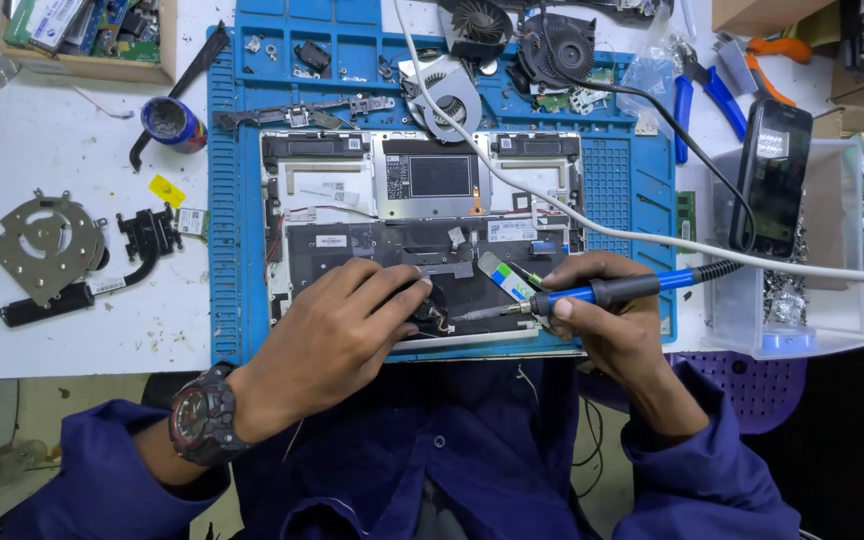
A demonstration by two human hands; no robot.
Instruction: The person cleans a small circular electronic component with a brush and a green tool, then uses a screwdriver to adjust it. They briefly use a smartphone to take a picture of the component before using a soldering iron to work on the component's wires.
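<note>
A white workbench (62, 150), scuffed and flecked with debris, carries a ribbed blue silicone repair mat (222, 250) on which lies an opened silver laptop chassis (422, 230), its innards facing up. Loose parts crowd the bench: a bare grey metal fan plate (42, 243) and a black heat-pipe assembly (147, 235) to the left, black round cooling fans (557, 45) at the mat's far edge, blue-handled pliers (712, 95) and a black smartphone (774, 178) propped in a clear plastic bin (842, 300) to the right. A cardboard tray of circuit boards (87, 35) sits at the far left corner.

The person, in dark blue work sleeves, leans over the chassis's near edge. The right hand (612, 320) is wrapped around a blue-and-black soldering iron (612, 292), held like a pen. The iron's long axis runs nearly level across the frame, its cord end pointing right and slightly away, its thin metal tip pointing left toward the middle of the chassis's near half. A thick white cable (652, 238) crosses the mat above it.

The left hand (337, 325), a black-and-red wristwatch (202, 415) on its wrist, lies palm-down on the dark board area, fingers curled and pressing on a small black part; whether it grips anything cannot be told. The fingers hide the spot just left of the tip, so contact between tip and board is hard to make out. The bin's contents and the tray's boards are cut off by the frame edges.
</note>
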